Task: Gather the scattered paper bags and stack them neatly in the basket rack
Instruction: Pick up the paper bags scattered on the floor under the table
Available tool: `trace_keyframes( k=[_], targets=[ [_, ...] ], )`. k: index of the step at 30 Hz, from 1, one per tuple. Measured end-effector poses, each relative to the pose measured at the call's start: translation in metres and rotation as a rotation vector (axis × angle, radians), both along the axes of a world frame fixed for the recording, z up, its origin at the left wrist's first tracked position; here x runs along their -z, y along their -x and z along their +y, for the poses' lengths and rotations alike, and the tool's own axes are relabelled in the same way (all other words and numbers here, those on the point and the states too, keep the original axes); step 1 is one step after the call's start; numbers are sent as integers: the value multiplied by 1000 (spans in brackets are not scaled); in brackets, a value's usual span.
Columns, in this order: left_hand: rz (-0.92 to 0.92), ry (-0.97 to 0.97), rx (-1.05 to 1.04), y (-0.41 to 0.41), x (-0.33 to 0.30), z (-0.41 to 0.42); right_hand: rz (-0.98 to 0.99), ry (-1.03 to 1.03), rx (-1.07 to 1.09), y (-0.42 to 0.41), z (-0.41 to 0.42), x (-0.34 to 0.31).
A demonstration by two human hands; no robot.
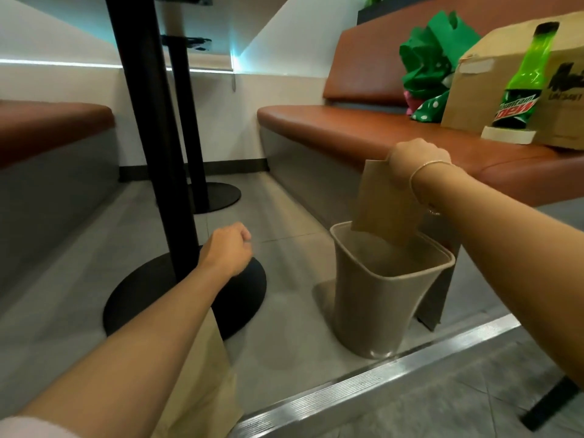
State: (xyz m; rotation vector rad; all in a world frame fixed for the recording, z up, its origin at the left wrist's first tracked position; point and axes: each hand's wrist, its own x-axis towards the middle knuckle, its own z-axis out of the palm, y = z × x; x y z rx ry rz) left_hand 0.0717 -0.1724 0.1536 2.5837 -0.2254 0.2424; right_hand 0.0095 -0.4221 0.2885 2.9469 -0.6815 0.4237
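A café or fast-food dining area: brown padded booth seats (pixel 363 128) along the walls, black pedestal table legs (pixel 148 121), tiled floor (pixel 278 210).

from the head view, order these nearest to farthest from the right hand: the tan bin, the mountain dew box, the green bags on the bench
From the right hand, which holds a paper bag:
1. Tan bin, directly below the hand on the floor.
2. Mountain Dew box, up and to the right on the bench seat.
3. Green bags, farther back on the bench, against the backrest.
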Motion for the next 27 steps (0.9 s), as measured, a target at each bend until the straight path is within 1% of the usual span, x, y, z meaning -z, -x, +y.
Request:
trace_keyframes(
  k=[2,5,8,11,16,18,21,24,27],
  targets=[
    [73,-86,21,0,10,13,48,1,-34,-3,9,21],
    [174,-218,61,3,30,38,61,34,-94,-13,36,54],
    [253,-276,53,9,57,69,78,51,-204,-24,73,84],
    [363,-284,-20,12,88,102,183,-1,-391,-28,117,116],
    [532,-327,-58,15,136,143,447,-212,-526,-32,188,197],
    [570,-294,-72,18,159,156,525,-259,-551,-30,214,240],
    [609,-207,-116,18,189,173,590,-373,-529,-24,245,299],
    [641,-38,-213,12,211,190,621,-482,-470,-21,266,338],
    [608,129,-277,4,225,200,578,-532,-406,-21,279,361]
  ],
)
